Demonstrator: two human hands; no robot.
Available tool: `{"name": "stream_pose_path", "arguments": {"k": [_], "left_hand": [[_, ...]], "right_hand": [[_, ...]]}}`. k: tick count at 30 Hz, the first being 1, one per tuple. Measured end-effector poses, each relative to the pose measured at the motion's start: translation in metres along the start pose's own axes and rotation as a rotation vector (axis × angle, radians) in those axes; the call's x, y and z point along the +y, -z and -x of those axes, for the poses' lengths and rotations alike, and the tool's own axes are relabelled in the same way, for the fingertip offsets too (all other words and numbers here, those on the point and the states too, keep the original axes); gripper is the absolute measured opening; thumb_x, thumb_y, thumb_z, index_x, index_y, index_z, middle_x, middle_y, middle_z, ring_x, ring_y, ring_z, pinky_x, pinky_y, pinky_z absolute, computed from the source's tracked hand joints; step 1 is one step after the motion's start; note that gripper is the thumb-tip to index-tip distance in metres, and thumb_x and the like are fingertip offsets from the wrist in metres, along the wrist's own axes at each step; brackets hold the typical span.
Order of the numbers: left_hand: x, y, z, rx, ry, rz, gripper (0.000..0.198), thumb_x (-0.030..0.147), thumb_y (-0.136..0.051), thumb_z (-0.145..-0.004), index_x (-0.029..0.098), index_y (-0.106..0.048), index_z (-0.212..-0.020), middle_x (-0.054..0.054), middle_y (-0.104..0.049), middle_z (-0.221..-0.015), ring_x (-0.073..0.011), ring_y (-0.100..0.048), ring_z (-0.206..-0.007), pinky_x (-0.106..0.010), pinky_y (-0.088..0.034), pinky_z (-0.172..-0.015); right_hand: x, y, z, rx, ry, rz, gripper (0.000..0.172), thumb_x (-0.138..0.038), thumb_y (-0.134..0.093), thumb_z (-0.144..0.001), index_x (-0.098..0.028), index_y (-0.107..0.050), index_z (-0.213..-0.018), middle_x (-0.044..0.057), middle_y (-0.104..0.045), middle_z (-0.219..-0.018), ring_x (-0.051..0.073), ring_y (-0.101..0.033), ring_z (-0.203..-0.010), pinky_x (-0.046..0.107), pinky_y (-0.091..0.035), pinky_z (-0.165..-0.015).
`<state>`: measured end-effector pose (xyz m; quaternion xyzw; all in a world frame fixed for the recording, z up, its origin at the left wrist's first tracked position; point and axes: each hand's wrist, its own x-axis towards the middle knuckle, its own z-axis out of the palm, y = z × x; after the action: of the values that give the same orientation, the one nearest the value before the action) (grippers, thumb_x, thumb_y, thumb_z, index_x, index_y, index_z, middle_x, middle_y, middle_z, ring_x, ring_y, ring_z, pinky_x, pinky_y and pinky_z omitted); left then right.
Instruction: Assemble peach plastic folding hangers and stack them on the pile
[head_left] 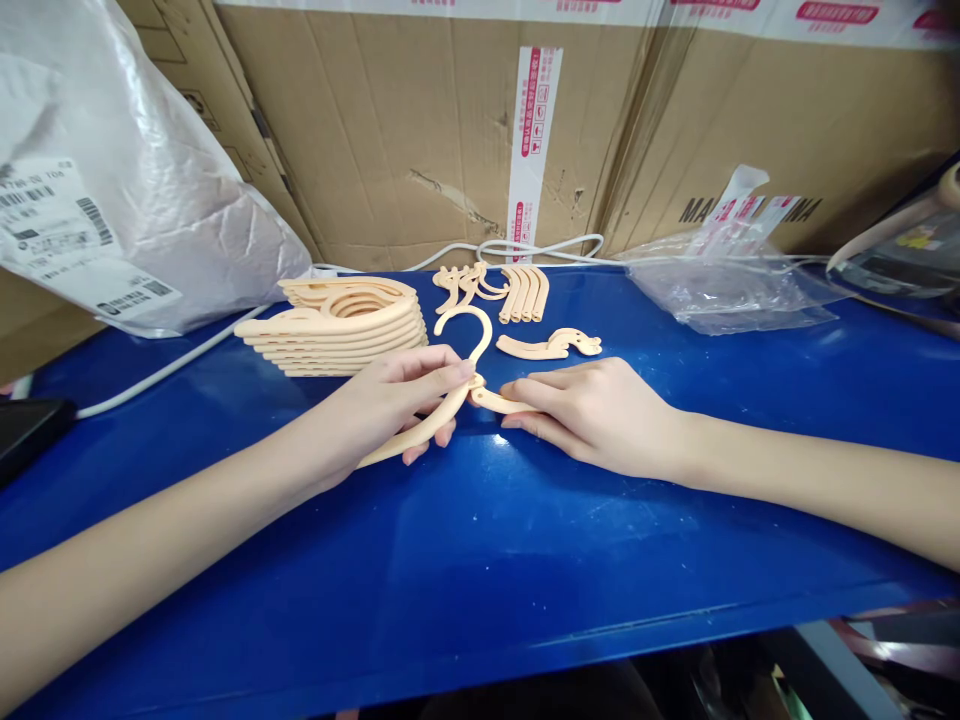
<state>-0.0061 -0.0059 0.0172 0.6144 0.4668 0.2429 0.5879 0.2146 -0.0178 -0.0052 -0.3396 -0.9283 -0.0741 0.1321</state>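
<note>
A cream plastic folding hanger [480,335] is held between both hands above the blue tabletop, its hook pointing up and away. My left hand [412,395] grips its left arm close to the pivot, thumb on top. On the other side, my right hand [592,405] pinches the shorter right arm piece [506,402], partly hidden by the fingers. Just beyond the right hand lie loose hanger parts [547,345]. Behind the left hand stands a neat stack of folded hangers [337,330]. Farther back are several curved arm pieces [523,293] and small hooks [457,287].
Cardboard boxes [420,130] line the back of the blue table [450,560]. A white plastic package [150,170] leans at the left, above a white cable [180,360] and a black object [34,430]. Clear plastic bags [720,285] lie at the back right.
</note>
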Motion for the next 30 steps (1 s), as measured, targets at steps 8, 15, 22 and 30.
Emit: {"name": "stream_pose_path", "arguments": {"k": [8, 15, 22, 30], "left_hand": [[-0.003, 0.004, -0.003, -0.047, 0.050, 0.107, 0.021, 0.038, -0.068, -0.082, 0.019, -0.061, -0.079, 0.002, -0.061, -0.053, -0.0076, -0.050, -0.038, -0.012, -0.042, -0.032], [-0.006, 0.011, -0.005, -0.064, 0.070, 0.161, 0.022, 0.041, -0.070, -0.079, 0.019, -0.068, -0.081, 0.000, -0.064, -0.055, -0.0093, -0.057, -0.044, -0.011, -0.043, -0.035], [0.000, 0.009, -0.002, -0.085, 0.117, 0.155, 0.016, 0.034, -0.067, -0.085, 0.019, -0.072, -0.091, 0.002, -0.064, -0.056, -0.0063, -0.054, -0.041, -0.010, -0.045, -0.036], [0.000, 0.009, 0.001, -0.134, 0.069, 0.154, 0.013, 0.032, -0.064, -0.088, 0.020, -0.065, -0.093, 0.000, -0.068, -0.058, -0.0081, -0.057, -0.044, -0.011, -0.047, -0.041]], "right_hand": [[-0.003, 0.001, 0.002, 0.005, -0.061, 0.041, 0.033, -0.038, -0.039, -0.101, -0.018, -0.065, -0.102, 0.001, -0.071, -0.080, 0.013, -0.063, -0.064, 0.026, -0.023, -0.049], [-0.002, 0.000, 0.002, 0.042, -0.058, 0.026, 0.034, -0.039, -0.039, -0.101, -0.019, -0.067, -0.103, 0.001, -0.072, -0.081, 0.014, -0.065, -0.066, 0.027, -0.025, -0.050], [-0.004, 0.002, 0.002, 0.071, -0.063, 0.017, 0.033, -0.038, -0.039, -0.102, -0.019, -0.066, -0.104, 0.001, -0.072, -0.082, 0.013, -0.065, -0.068, 0.026, -0.028, -0.051], [-0.003, 0.001, 0.003, 0.125, 0.027, 0.014, 0.038, -0.039, -0.036, -0.102, -0.016, -0.065, -0.097, 0.002, -0.068, -0.084, 0.010, -0.058, -0.063, 0.026, -0.027, -0.048]]}}
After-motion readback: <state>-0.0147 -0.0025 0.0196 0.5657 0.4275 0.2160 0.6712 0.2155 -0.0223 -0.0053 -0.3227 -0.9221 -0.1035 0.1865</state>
